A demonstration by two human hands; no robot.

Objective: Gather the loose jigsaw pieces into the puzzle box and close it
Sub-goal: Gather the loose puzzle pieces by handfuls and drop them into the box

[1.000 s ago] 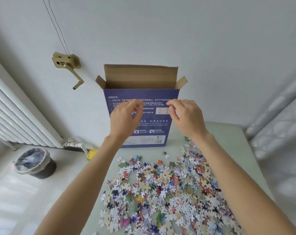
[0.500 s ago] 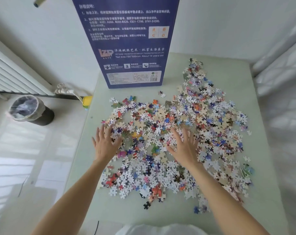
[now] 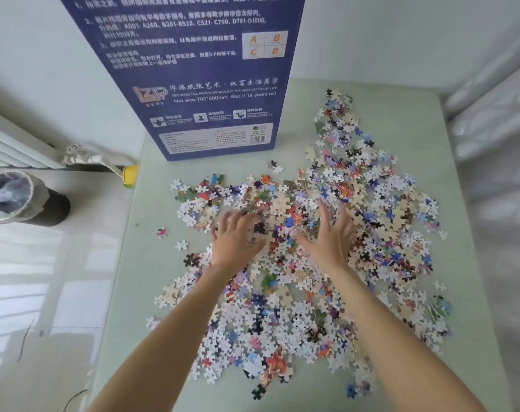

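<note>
Pale green table (image 3: 461, 203) by a white wall, bin (image 3: 12, 197) at left (lined), and both hands, left hand (image 3: 235, 239) and right hand (image 3: 331, 239), rest with fingers spread and relaxed, gripping nothing, mid-frame on the jigsaw pieces (image 3: 386, 221) below the upright puzzle box (image 3: 193, 69).

Head view, steeply down, close over table (image 3: 425, 120)

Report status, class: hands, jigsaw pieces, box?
Left hand and right hand on jigsaw pieces, scooping. Puzzle box upright behind pile. Nothing in the way.
</note>
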